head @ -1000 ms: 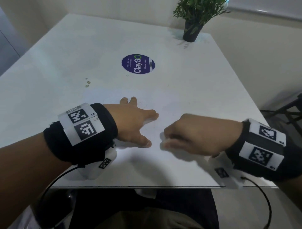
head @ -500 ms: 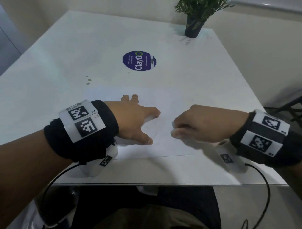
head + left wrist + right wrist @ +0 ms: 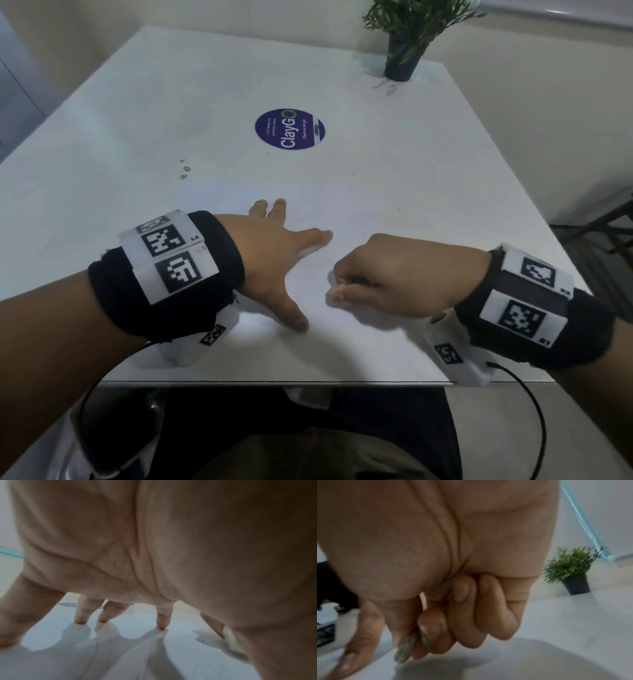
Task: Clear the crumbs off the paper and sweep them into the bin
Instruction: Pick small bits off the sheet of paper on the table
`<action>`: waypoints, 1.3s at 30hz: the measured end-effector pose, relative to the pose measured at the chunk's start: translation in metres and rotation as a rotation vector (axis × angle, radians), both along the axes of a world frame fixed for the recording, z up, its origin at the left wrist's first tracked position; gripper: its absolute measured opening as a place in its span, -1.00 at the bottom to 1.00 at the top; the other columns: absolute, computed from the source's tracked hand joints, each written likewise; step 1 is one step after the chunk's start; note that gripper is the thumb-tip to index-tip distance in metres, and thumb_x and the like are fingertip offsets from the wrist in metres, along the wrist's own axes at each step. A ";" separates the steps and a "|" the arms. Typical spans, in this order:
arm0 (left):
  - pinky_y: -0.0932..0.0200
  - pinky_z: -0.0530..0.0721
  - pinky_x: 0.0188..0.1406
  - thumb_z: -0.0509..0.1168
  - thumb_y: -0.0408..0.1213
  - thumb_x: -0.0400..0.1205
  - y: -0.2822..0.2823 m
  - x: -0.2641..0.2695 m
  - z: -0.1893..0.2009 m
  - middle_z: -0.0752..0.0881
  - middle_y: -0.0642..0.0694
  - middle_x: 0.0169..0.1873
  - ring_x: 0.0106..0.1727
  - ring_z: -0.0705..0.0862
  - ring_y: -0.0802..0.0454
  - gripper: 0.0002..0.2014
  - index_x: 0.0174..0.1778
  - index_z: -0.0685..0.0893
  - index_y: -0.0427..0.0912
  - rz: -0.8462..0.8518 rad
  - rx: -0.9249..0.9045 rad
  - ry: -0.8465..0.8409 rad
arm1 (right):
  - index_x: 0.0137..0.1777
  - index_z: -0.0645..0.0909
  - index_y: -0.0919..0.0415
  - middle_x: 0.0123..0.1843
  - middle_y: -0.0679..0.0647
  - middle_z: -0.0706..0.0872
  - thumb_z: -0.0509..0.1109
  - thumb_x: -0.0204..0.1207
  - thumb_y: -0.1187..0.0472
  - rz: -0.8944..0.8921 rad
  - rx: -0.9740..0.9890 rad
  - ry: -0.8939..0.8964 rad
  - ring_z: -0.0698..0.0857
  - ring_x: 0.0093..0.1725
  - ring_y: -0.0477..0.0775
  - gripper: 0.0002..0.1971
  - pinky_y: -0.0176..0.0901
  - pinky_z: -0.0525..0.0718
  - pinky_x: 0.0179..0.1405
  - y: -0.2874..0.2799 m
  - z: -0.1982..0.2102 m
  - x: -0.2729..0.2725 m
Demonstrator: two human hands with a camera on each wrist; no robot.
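A white sheet of paper [image 3: 370, 219] lies on the white table [image 3: 171, 102] in front of me. My left hand [image 3: 301, 274] presses on the sheet with spread, straight fingers [image 3: 161, 620]. Just right of its thumb, my right hand [image 3: 337, 287] hovers low over the paper with its fingers curled. They pinch a small greyish-white lump [image 3: 406, 649], perhaps an eraser. Tiny dark crumbs [image 3: 202, 640] dot the paper between the two hands. A few greenish crumbs [image 3: 185, 168] lie on the table beyond the paper's far left corner. No bin is in view.
A round purple ClayGo sticker [image 3: 289, 129] lies flat mid-table. A small potted plant [image 3: 406, 37] stands at the far right corner. The table's near edge [image 3: 274, 383] runs just below my wrists. A dark chair frame [image 3: 613, 226] stands off to the right.
My right hand drifted right and a little away, then came back left toward the left thumb. My left hand stayed planted on the paper.
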State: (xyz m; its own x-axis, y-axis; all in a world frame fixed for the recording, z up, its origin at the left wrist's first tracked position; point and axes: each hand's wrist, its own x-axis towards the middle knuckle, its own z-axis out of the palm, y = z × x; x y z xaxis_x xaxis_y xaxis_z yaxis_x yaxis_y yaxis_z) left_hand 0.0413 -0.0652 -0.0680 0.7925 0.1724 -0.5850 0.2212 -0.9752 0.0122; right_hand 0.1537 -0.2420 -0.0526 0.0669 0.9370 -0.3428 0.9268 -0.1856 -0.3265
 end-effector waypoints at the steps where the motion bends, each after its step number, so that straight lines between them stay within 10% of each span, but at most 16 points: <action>1: -0.47 0.28 0.59 0.41 0.66 0.06 -0.001 0.000 0.000 -0.34 -0.35 0.72 0.74 -0.35 -0.38 0.34 0.58 -0.38 0.57 0.003 0.000 0.000 | -0.28 0.54 0.07 -0.42 -0.05 0.62 0.27 0.73 -0.13 0.012 -0.008 0.020 0.56 -0.36 -0.12 -0.61 -0.27 0.48 -0.32 0.001 -0.002 -0.005; 9: -0.50 0.27 0.58 0.43 0.64 0.07 -0.002 -0.002 0.003 -0.38 -0.27 0.73 0.74 -0.36 -0.32 0.35 0.58 -0.39 0.58 0.019 -0.006 0.011 | -0.28 0.53 0.05 -0.38 -0.08 0.62 0.23 0.74 -0.12 -0.070 -0.051 -0.174 0.53 -0.34 -0.16 -0.61 0.10 0.68 -0.06 0.004 0.009 0.026; 13: -0.43 0.23 0.62 0.44 0.63 0.05 -0.002 -0.002 0.001 -0.35 -0.31 0.73 0.75 -0.35 -0.31 0.36 0.58 -0.38 0.58 0.019 -0.001 -0.014 | -0.30 0.51 -0.01 -0.43 -0.11 0.61 0.27 0.73 -0.13 0.074 -0.036 -0.032 0.55 -0.39 -0.18 -0.63 -0.21 0.53 -0.24 0.011 0.004 -0.011; 31: -0.46 0.31 0.56 0.43 0.64 0.06 0.000 -0.003 -0.001 -0.32 -0.31 0.74 0.75 -0.33 -0.34 0.34 0.59 -0.33 0.55 0.015 -0.020 -0.026 | -0.36 0.46 0.00 -0.39 -0.08 0.58 0.24 0.75 -0.10 -0.028 -0.073 -0.228 0.49 -0.34 -0.19 -0.59 0.13 0.68 -0.05 0.026 0.011 0.030; 36: -0.42 0.31 0.53 0.47 0.60 0.07 -0.001 -0.003 -0.001 -0.29 -0.32 0.74 0.75 -0.31 -0.35 0.32 0.61 -0.27 0.56 0.013 -0.023 -0.057 | -0.35 0.45 -0.06 -0.44 -0.11 0.57 0.28 0.73 -0.10 0.129 -0.039 -0.078 0.55 -0.39 -0.19 -0.62 -0.27 0.48 -0.30 0.023 0.005 -0.006; 39: -0.40 0.31 0.56 0.45 0.62 0.08 -0.002 -0.003 0.000 -0.31 -0.31 0.74 0.75 -0.32 -0.33 0.34 0.61 -0.32 0.54 0.014 -0.019 -0.048 | -0.29 0.54 0.08 -0.40 -0.03 0.67 0.26 0.73 -0.10 0.104 -0.101 -0.068 0.58 -0.39 -0.13 -0.62 -0.10 0.62 -0.23 0.022 0.004 -0.001</action>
State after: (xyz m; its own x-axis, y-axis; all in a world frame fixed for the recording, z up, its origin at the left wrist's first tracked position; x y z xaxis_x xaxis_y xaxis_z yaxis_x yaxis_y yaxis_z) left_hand 0.0381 -0.0669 -0.0682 0.8171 0.1725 -0.5501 0.2332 -0.9715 0.0418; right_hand 0.1524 -0.2203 -0.0484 -0.0020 0.9009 -0.4341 0.9621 -0.1167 -0.2465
